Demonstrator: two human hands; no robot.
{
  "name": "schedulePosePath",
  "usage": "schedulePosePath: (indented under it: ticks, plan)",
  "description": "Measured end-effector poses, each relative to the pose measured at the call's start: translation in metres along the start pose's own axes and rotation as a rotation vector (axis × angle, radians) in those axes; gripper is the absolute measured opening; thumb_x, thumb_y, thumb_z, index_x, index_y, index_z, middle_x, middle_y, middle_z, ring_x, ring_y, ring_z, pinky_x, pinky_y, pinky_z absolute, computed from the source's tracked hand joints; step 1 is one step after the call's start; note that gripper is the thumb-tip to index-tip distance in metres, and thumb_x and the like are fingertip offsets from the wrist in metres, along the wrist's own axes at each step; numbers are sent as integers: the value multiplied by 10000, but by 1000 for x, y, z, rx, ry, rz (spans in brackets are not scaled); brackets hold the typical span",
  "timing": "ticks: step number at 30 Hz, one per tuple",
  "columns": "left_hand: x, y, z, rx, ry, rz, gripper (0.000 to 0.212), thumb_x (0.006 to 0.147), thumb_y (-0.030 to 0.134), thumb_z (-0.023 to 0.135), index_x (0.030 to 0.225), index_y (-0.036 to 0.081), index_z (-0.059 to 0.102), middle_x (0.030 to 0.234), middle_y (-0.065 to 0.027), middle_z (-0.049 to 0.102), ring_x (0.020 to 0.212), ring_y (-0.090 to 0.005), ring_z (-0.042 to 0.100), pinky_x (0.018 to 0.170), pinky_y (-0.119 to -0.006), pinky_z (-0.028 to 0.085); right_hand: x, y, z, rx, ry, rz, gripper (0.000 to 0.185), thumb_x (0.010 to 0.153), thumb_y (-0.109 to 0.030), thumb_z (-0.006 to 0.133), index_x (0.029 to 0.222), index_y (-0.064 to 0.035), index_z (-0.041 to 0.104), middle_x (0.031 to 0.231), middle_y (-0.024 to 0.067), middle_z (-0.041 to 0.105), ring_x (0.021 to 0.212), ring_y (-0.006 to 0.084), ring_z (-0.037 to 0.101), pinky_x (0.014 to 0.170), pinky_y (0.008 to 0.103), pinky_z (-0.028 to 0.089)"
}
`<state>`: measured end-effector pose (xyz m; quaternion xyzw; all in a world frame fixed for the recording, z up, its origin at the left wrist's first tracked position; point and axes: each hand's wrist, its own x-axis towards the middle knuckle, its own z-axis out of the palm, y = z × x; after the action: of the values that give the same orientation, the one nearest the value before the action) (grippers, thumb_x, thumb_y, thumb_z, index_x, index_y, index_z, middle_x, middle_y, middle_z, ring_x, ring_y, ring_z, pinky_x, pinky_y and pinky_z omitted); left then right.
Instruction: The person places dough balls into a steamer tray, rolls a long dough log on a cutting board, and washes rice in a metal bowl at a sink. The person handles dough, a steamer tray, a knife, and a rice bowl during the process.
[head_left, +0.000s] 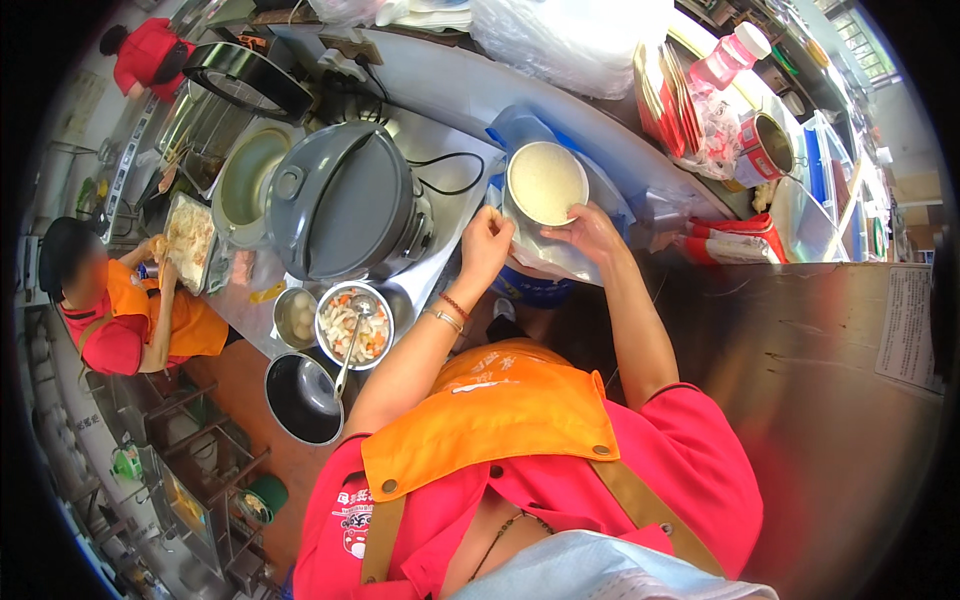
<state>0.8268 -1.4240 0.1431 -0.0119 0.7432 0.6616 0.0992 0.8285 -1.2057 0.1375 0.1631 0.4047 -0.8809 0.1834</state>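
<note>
A white round tub (547, 184), filled with a pale, fine grainy food, is tilted above an open plastic bag (611, 217). My right hand (589, 232) grips the tub's near right rim with thumb and fingers. To its left, my left hand (487, 236) is closed at the bag's near edge, with its fingertips pinched together on the plastic. A blue bucket (532, 287) stands below the bag, partly hidden by it. On the left wrist are a beaded bracelet and a metal bangle.
A large grey cooker (352, 202) stands left on the steel counter. Nearer are a bowl of chopped food with a ladle (363, 306), a pot of pale round items (300, 319) and a black pot (304, 397). A co-worker (127, 300) handles food at far left. A steel surface (787, 352) lies right.
</note>
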Motion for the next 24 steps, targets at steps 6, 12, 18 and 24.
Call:
schedulePosePath:
  ticks: [6,12,18,24]
  plan:
    - [-7,-3,-14,0,-78,-21,218,950,196,607,951,-7,527,690,-69,614,592,-135,624,528,-265,513,-22,-18,30,-207,67,-147,504,839,-4,460,1332,82,403,1203,247,580,1030,373,638,816,534,590]
    - [-65,1,-30,10,-110,146,220,952,183,581,1038,-20,575,718,-84,641,594,-156,627,558,-297,518,-68,-38,80,-479,14,-180,505,877,-25,469,1371,42,389,1336,204,520,1137,359,597,847,519,576]
    - [-200,-7,-147,225,269,315,152,866,58,584,1007,23,627,916,-131,652,810,-279,653,726,-386,517,-79,12,143,-537,-202,18,660,813,-28,500,1442,42,312,1380,224,482,1195,379,558,947,489,520]
    - [-321,-56,-281,704,1160,85,468,780,-66,540,1242,-11,497,1273,-228,450,1218,-397,440,1044,-464,359,-65,148,244,-463,-507,361,681,827,-65,576,1441,38,300,1306,191,534,1110,296,610,855,405,556]
